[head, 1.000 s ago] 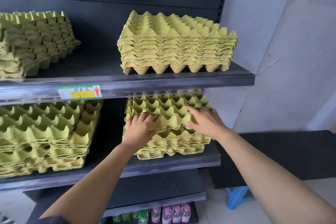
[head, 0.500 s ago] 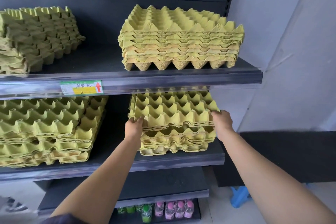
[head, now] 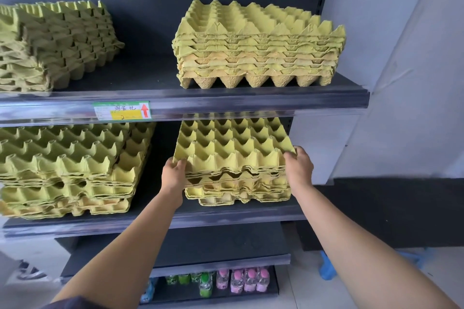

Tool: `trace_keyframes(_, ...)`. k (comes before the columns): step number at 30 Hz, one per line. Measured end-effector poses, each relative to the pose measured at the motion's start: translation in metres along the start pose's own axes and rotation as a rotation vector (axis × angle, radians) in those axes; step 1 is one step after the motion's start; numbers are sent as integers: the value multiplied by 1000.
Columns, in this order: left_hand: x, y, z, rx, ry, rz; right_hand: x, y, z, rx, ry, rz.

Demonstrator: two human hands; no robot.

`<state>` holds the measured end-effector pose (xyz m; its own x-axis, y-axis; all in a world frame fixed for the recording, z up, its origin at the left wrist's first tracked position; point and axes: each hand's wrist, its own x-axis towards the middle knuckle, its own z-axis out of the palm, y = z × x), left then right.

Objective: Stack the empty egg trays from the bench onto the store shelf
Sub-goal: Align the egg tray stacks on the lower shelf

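A stack of yellow-green empty egg trays (head: 233,148) sits on the right of the middle shelf (head: 226,218). My left hand (head: 173,173) grips the front left corner of the upper trays in that stack. My right hand (head: 298,168) grips their front right corner. The upper trays are tilted, front edge raised a little off the trays beneath (head: 241,193), which lie slightly askew. The bench is out of view.
Other tray stacks stand on the top shelf right (head: 258,45), top shelf left (head: 50,45) and middle shelf left (head: 67,168). A price label (head: 122,110) hangs on the top shelf edge. Small bottles (head: 226,281) fill the bottom shelf. A dark ledge (head: 401,208) runs at right.
My hands slid from the top of the trays out to the two front corners and took hold. The upper trays then shifted slightly and their front edge rose.
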<state>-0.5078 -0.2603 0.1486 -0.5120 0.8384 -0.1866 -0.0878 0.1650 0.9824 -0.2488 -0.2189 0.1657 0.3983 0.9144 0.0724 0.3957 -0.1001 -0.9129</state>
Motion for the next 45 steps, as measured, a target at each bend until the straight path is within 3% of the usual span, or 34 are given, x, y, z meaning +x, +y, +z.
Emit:
trace_keyframes(5,-1,3,2,22,-64,24,1,5,-4,49,54,46)
trace_keyframes(10,1,4,3,35,-66,51,6,2,-4,21,-2,37)
trace_keyframes(16,-5,-15,2,150,-85,-1,1,12,-6,130,-92,180)
trace_keyframes(19,-8,-17,3,83,-63,12,-2,11,-7,170,-88,182)
trace_keyframes(25,-11,-21,3,275,-27,107,0,16,-6,-19,16,67)
trace_keyframes(33,-10,-8,3,39,-33,167,5,6,-4,63,134,-37)
trace_keyframes(40,5,0,1,109,-7,78,13,3,9,-17,-41,46)
trace_keyframes(45,10,10,-1,-64,-54,-58,13,1,9,78,-51,128)
